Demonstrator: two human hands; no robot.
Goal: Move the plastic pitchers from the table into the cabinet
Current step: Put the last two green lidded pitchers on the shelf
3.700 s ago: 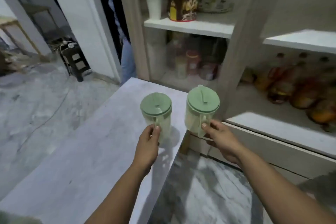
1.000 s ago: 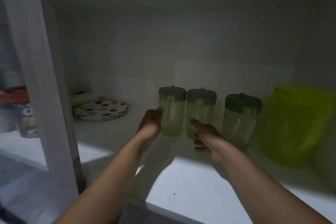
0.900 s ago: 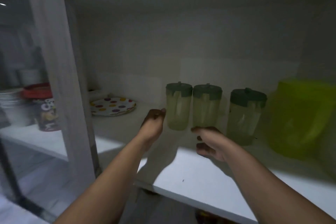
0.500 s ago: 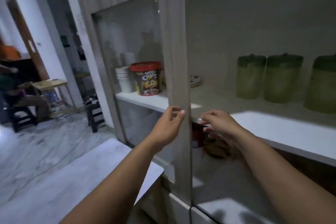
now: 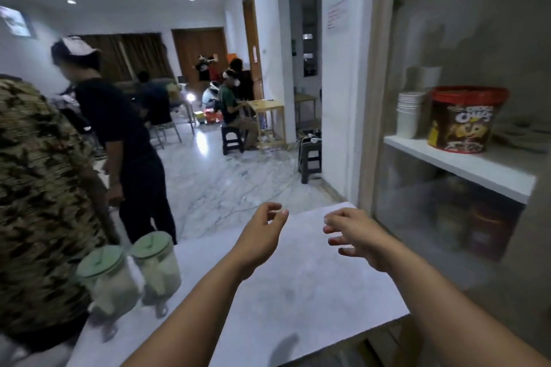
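Note:
Two clear plastic pitchers with pale green lids stand side by side at the left edge of the white table [image 5: 298,283]: one pitcher [image 5: 108,280] nearer the edge, the other pitcher [image 5: 158,265] to its right. My left hand [image 5: 262,232] hovers over the table's middle, fingers apart, holding nothing. My right hand [image 5: 354,232] hovers a little to its right, also with spread fingers and nothing in it. Both hands are well right of the pitchers. The cabinet [image 5: 459,128] with its glass door stands at the right.
A person in a camouflage shirt [image 5: 35,202] stands right by the pitchers at the left. Another person in black [image 5: 125,140] stands behind. Inside the cabinet are stacked white cups [image 5: 410,113] and a red-lidded cereal tub [image 5: 465,119]. A black stool [image 5: 310,158] stands on the marble floor.
I let go of two pitchers on the cabinet shelf and drew both hands back. My view has swung left from the cabinet to the table, where two more pitchers stand.

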